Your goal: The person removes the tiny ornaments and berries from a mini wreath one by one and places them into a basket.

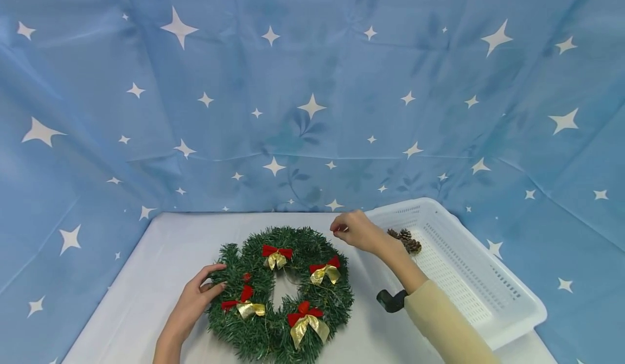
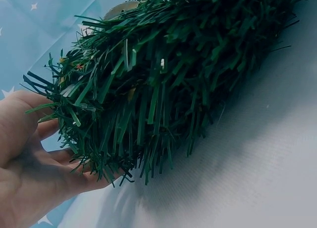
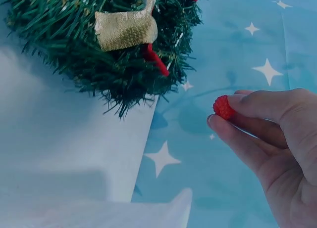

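Observation:
A green tinsel wreath [image 1: 234, 334] lies on the white-covered table, decorated with several red-and-gold bows [image 1: 324, 270]. Small red pieces sit among its greenery, including a red berry [image 1: 247, 278] at the left side. My left hand [image 1: 191, 301] holds the wreath's left outer edge, the thumb and fingers on either side of the tufts in the left wrist view; some fingertips are hidden in the greenery. Beyond the wreath's far right side, my right hand [image 1: 360, 232] is raised, pinching a bumpy red berry [image 3: 223, 107] between thumb and fingertips, apart from the wreath.
A white plastic basket [image 1: 529, 301] stands on the right, partly beneath my right forearm. Several brown pine cones [image 1: 405, 239] lie inside it near its left wall. A blue star-patterned cloth [image 1: 312, 136] hangs behind the table.

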